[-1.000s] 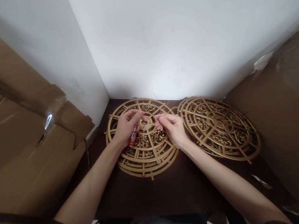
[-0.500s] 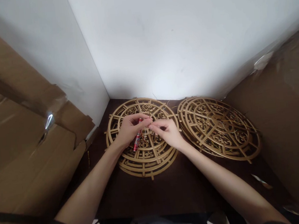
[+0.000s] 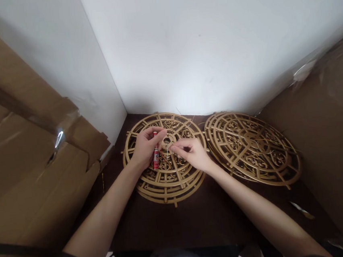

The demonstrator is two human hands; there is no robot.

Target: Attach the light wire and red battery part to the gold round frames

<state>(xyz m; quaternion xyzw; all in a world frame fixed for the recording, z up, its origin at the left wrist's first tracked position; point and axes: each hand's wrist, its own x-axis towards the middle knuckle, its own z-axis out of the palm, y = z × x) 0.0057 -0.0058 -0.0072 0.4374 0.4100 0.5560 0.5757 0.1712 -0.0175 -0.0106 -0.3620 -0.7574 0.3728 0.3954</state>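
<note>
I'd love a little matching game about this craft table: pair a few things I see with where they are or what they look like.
Things:
1. left hand
2. right hand
3. second stack of gold discs
4. cardboard

Descriptions:
A. lies untouched on the dark table, to the right
B. brown, folded, along the left wall
C. holds a small red tube
D. pinches a thin thread near the disc's centre hole

Pairs: 1-C, 2-D, 3-A, 4-B

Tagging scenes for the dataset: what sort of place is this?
Probably a small craft or packing corner: stacks of gold fretwork discs on a dark table set in a white wall corner, with cardboard boxes on both sides.
</note>
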